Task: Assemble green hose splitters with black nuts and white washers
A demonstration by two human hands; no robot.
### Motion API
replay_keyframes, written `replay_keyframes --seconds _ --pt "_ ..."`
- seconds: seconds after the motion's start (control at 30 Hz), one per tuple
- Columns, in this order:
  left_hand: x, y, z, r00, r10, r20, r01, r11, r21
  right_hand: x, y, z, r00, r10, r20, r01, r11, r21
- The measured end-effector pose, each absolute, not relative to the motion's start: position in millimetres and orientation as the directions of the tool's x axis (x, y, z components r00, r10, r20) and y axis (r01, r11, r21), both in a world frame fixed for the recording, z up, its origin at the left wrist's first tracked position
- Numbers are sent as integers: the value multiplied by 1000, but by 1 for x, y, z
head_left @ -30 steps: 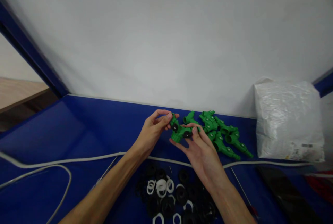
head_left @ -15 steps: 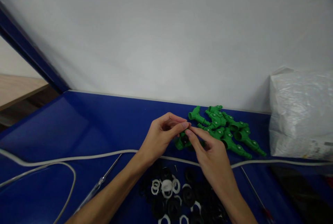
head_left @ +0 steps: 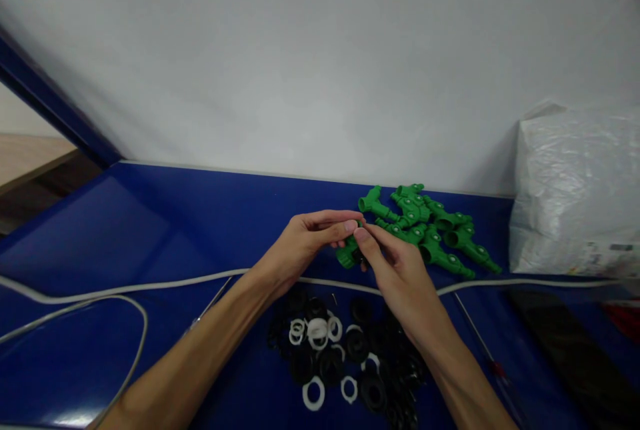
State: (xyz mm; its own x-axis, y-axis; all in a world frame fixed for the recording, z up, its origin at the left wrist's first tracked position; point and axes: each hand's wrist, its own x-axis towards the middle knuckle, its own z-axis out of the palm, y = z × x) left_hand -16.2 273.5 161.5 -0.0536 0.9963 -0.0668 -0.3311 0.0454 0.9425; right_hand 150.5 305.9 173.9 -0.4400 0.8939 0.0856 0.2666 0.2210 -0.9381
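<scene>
My left hand (head_left: 320, 237) and my right hand (head_left: 393, 253) meet over the blue table, fingertips pinched together on a green plastic valve body (head_left: 346, 257). Something dark shows at its side, partly covered by my right fingers. Fingers hide most of the piece. Just beyond my right hand lies a heap of similar green valve bodies (head_left: 440, 258), several with round open ends. Below my wrists, white rings (head_left: 313, 393) and black rings (head_left: 373, 393) are scattered in a loose pile.
A pale cable (head_left: 200, 287) runs across the table behind my forearms and loops at left. A plastic-wrapped package (head_left: 575, 197) stands at right against the white wall. A screwdriver (head_left: 475, 327) and a dark flat object (head_left: 570, 350) lie at right; a metal rod (head_left: 215, 299) is at left.
The whole view has shifted, so the table and its things appear slightly higher. Both hands stay pinched on the green valve body, with only small finger movement.
</scene>
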Motion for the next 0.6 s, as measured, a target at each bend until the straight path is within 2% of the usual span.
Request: replay_keyframes --seconds 0.13,0.37,0.6 --pt "-17 275 158 -34 997 -73 -352 56 934 152 306 174 -451 887 94 262 232 -937" --pt "-18 275 157 -55 998 -28 -306 9 952 152 305 175 -453 880 144 263 287 -921" --pt "-22 276 160 -3 1000 -22 -234 21 972 154 304 175 -485 863 142 237 286 -929"
